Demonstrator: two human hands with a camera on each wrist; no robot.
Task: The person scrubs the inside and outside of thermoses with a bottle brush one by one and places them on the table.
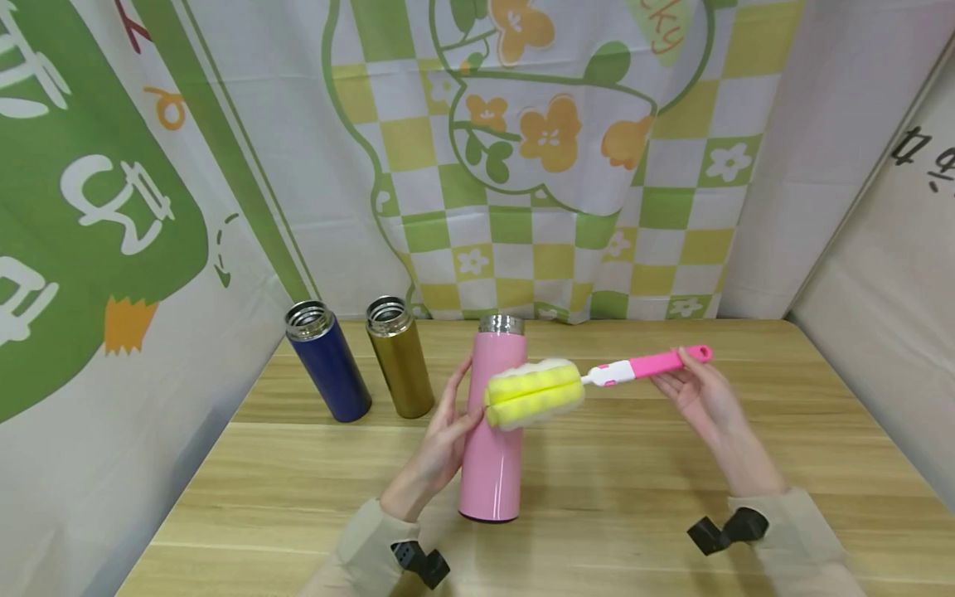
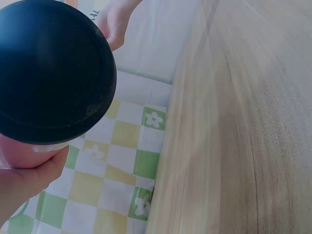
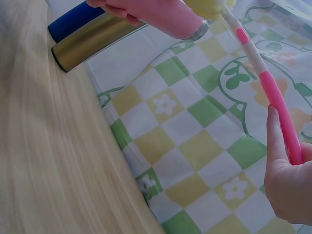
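Note:
My left hand grips a pink thermos bottle around its side. The bottle is raised, its dark round base facing the left wrist camera, its bare steel neck pointing away. Between thumb and fingers, my right hand holds a bottle brush by its pink handle. A white section joins the handle to the yellow and white sponge head. In the head view that sponge lies sideways across the pink bottle and partly covers it, outside the neck.
To the left on the wooden table stand a blue bottle and a gold bottle, both uncapped with steel rims. A checked, flowered cloth hangs behind the table's far edge, and more printed cloth encloses the left side.

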